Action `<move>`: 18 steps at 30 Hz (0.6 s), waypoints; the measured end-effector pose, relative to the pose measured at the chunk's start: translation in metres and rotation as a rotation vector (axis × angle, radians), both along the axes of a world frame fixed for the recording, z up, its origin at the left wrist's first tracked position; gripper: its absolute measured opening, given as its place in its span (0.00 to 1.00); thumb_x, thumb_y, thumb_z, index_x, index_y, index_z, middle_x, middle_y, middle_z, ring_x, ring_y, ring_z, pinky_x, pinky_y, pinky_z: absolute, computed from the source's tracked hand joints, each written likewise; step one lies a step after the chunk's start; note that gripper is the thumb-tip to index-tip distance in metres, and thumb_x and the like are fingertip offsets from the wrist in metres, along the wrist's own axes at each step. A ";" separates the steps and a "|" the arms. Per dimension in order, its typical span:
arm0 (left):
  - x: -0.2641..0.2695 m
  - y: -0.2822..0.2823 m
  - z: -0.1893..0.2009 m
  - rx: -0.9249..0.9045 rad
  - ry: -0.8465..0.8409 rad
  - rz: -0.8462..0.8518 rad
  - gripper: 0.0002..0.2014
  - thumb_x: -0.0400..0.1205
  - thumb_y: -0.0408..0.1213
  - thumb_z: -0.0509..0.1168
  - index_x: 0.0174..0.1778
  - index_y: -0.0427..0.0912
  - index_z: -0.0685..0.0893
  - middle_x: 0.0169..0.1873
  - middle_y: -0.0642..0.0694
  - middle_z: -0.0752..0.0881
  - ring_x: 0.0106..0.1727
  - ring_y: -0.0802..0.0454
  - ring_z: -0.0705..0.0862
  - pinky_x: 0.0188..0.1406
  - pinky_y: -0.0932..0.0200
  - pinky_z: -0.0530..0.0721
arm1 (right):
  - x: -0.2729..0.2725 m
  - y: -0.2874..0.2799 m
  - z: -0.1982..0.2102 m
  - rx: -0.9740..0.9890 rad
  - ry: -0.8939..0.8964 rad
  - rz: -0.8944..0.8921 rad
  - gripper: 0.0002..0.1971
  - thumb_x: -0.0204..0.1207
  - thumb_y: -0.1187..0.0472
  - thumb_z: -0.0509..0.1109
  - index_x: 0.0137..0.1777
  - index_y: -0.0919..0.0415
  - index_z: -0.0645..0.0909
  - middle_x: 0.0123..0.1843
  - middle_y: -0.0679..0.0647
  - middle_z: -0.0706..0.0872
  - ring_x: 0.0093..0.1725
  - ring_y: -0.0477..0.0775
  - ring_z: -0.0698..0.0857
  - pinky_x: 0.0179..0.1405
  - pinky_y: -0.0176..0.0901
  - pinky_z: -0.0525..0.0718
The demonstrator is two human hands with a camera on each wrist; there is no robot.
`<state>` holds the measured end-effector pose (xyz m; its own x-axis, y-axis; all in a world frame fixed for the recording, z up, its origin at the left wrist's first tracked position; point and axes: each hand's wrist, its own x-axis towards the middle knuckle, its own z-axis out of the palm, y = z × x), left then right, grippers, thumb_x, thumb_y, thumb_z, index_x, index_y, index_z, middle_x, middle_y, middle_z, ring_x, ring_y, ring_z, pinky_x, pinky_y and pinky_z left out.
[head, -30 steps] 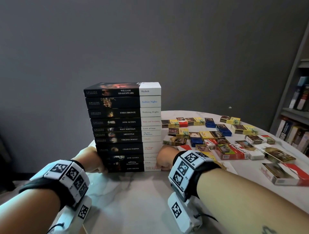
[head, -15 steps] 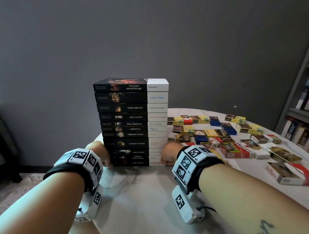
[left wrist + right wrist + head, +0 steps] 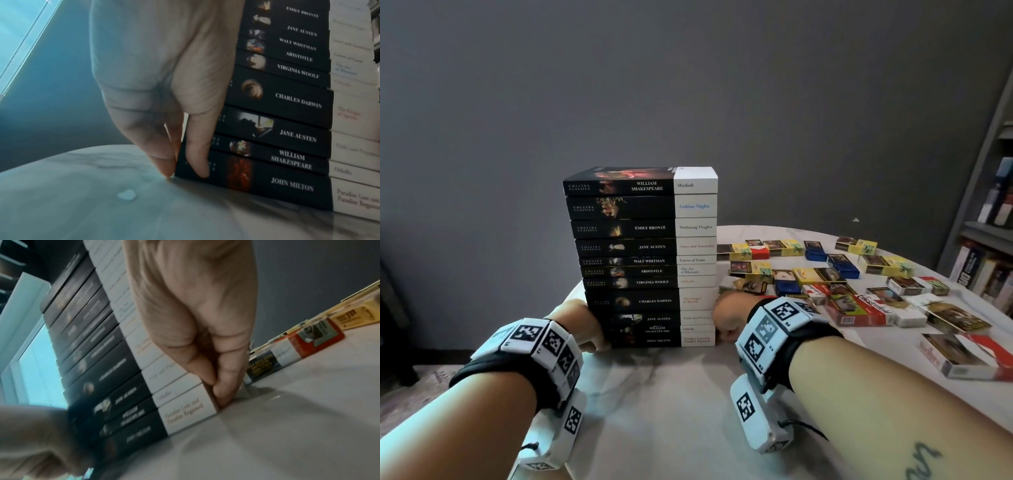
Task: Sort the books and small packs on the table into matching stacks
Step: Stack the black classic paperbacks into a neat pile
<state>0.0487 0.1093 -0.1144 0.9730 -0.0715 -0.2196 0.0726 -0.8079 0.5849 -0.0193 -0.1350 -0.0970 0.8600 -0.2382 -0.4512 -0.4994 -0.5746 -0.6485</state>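
Note:
A tall stack of black-and-white books stands on the white marble table, spines facing me, Macbeth on top and the John Milton book at the bottom. My left hand grips the stack's lower left end; in the left wrist view its thumb lies on the bottom spines and the fingers run down the end. My right hand grips the lower right end, fingertips down at the bottom book's corner on the table.
Several small packs, yellow, blue, red and white, lie scattered right of the stack. A red-and-white pack lies just beyond my right wrist and a larger one near the right edge. A bookshelf stands at far right.
Both hands stay at the base of the stack. My left forearm has come up and to the right a little; the stack has not visibly shifted against the packs.

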 end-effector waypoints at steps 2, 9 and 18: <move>-0.006 0.001 0.001 -0.019 -0.015 0.044 0.11 0.64 0.18 0.74 0.35 0.34 0.81 0.31 0.37 0.87 0.35 0.43 0.88 0.42 0.50 0.90 | 0.003 -0.007 0.008 0.161 -0.051 -0.038 0.16 0.79 0.75 0.58 0.33 0.56 0.66 0.38 0.50 0.72 0.40 0.48 0.77 0.47 0.39 0.82; -0.014 -0.002 0.006 -0.037 -0.044 0.056 0.13 0.62 0.16 0.75 0.25 0.35 0.79 0.17 0.45 0.81 0.13 0.57 0.79 0.14 0.68 0.76 | 0.024 -0.014 0.013 0.486 -0.235 -0.242 0.33 0.73 0.35 0.57 0.62 0.64 0.77 0.62 0.63 0.84 0.60 0.64 0.83 0.65 0.57 0.79; -0.018 -0.009 0.014 0.160 -0.094 -0.052 0.15 0.68 0.28 0.74 0.28 0.48 0.73 0.26 0.51 0.81 0.15 0.66 0.76 0.17 0.74 0.75 | 0.104 -0.034 -0.047 0.548 -0.322 -0.239 0.59 0.47 0.15 0.66 0.79 0.44 0.62 0.79 0.57 0.70 0.74 0.63 0.72 0.76 0.60 0.66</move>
<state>0.0302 0.1004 -0.1006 0.9856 -0.0935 -0.1407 -0.0204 -0.8925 0.4506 0.0851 -0.1691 -0.1439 0.9239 -0.2485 -0.2910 -0.3049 -0.0186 -0.9522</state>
